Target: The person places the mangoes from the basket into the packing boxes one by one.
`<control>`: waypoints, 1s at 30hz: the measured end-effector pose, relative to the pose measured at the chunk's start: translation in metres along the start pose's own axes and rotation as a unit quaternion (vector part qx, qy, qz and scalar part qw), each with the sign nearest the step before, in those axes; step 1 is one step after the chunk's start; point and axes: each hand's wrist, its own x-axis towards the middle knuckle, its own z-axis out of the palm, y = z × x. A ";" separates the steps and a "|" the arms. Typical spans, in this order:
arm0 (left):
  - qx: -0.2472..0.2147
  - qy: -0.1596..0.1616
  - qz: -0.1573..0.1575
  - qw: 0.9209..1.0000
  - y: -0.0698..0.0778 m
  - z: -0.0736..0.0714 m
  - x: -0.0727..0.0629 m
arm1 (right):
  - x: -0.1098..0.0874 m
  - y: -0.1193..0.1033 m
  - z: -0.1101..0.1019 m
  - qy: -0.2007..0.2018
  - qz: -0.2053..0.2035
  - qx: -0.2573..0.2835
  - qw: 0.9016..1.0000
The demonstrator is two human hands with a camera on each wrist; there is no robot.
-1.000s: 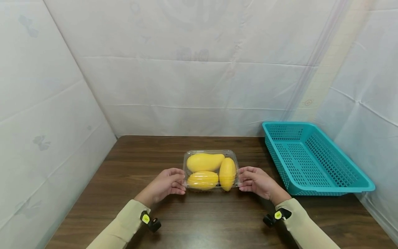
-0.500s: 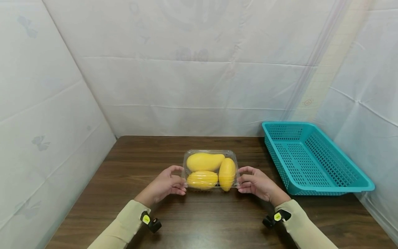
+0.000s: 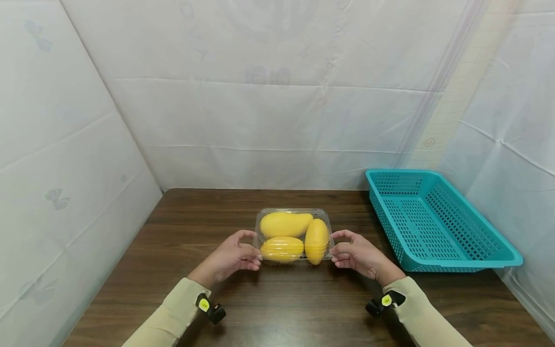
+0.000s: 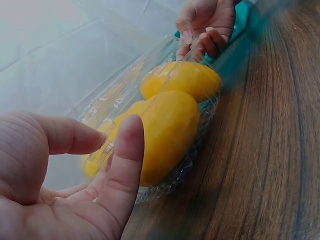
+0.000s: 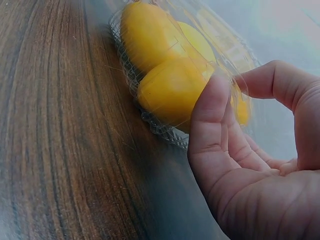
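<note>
A clear plastic clamshell container [image 3: 294, 259] with three yellow mangoes inside stands on the brown table, its lid lying over the fruit. One mango [image 3: 286, 224] lies along the back, another [image 3: 282, 249] in front of it, and a third [image 3: 317, 241] stands lengthwise at the right. My left hand [image 3: 231, 255] pinches the container's left front corner between thumb and fingers. At the right front corner, my right hand [image 3: 356, 254] does the same. In the left wrist view, the left thumb and fingertips meet at the clear rim; the right wrist view shows the right thumb [image 5: 272, 82] at the lid's edge.
A turquoise plastic basket [image 3: 468, 264] with perforated sides stands on the table to the right of my right hand. White sheeting [image 3: 260, 120] hangs behind the table and along both sides. Wood grain shows on the tabletop [image 3: 277, 308] in front of the container.
Both hands have shifted slightly inward, thumbs now closer over the front corners. The container's front edge and the mangoes sit very slightly higher in the head view. The basket has not moved.
</note>
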 end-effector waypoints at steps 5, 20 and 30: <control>-0.006 0.003 -0.003 1.000 0.001 0.001 -0.001 | 0.001 -0.001 0.000 0.005 -0.003 -0.011 1.000; -0.010 0.019 -0.001 1.000 0.001 0.004 0.002 | 0.003 -0.001 0.000 0.021 0.003 -0.011 1.000; 0.000 0.020 0.010 1.000 0.000 0.004 0.002 | 0.004 0.002 0.000 0.023 -0.002 -0.005 1.000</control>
